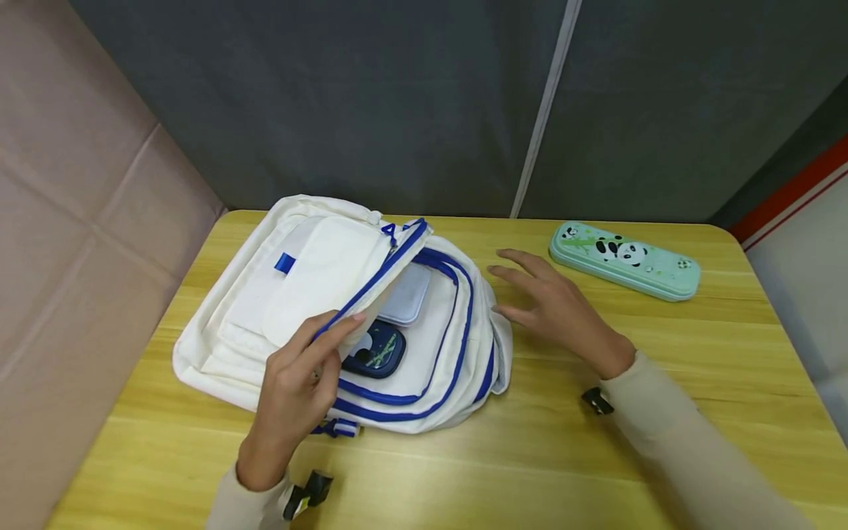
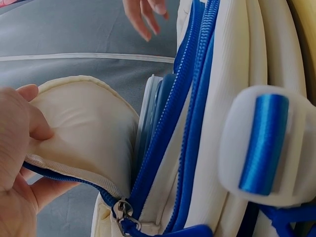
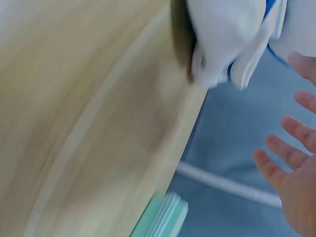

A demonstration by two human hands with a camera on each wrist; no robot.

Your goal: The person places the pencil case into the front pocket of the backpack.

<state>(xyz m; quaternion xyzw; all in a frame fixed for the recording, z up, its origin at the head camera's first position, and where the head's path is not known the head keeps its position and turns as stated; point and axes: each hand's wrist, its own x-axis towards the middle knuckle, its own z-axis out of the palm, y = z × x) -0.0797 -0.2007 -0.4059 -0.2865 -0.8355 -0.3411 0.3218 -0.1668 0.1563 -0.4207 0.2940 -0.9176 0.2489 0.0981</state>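
Note:
A white backpack (image 1: 437,368) with blue zips lies on the table, its front pocket unzipped. My left hand (image 1: 298,375) pinches the edge of the pocket flap (image 2: 89,128) and holds it lifted. Inside the pocket are a dark blue case (image 1: 384,352) with a printed pattern and a pale, flat case (image 1: 406,294). My right hand (image 1: 553,305) is just right of the backpack, fingers spread and holding nothing; in the right wrist view the hand (image 3: 298,173) is likewise empty. A mint-green pencil case (image 1: 636,261) with pandas lies beyond it.
The wooden table (image 1: 464,478) meets a dark grey curtain (image 1: 331,103) at the back. A pinkish padded panel (image 1: 79,243) stands on the left, and a white panel with a red edge (image 1: 808,243) on the right. A strap buckle (image 1: 341,428) rests by the backpack's near side.

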